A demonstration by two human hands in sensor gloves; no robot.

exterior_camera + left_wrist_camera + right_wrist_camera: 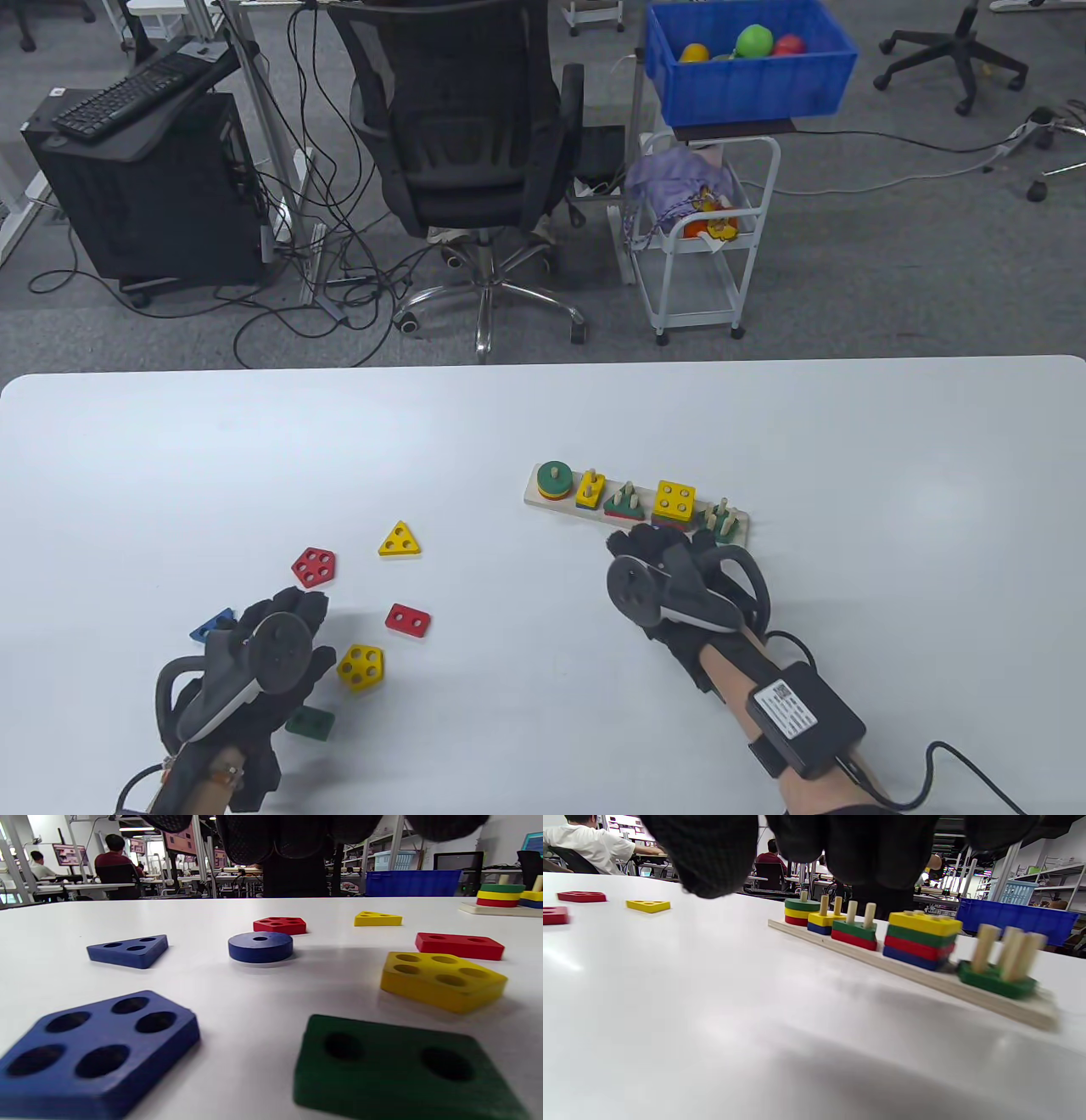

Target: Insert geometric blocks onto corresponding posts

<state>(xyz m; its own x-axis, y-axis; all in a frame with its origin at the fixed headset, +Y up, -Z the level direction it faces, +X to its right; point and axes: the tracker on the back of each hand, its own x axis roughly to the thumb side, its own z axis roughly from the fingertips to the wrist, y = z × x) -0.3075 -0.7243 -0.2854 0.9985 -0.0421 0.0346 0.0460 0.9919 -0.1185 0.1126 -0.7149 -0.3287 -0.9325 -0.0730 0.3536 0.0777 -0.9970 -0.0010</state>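
The blue disc (260, 946) lies flat on the table (543, 424) under my left hand (254, 671), among loose blocks. It looks light, rigid and smooth-painted, so I'd pinch its rim. My left hand hovers, holding nothing; my right hand (679, 586) rests by the peg board (925, 978), grip hidden.

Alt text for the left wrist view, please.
Loose wooden blocks lie on a white table: a blue pentagon and green rectangle nearest, a blue disc mid-table, the partly stacked peg board far right. The gloved left hand hangs above, holding nothing.
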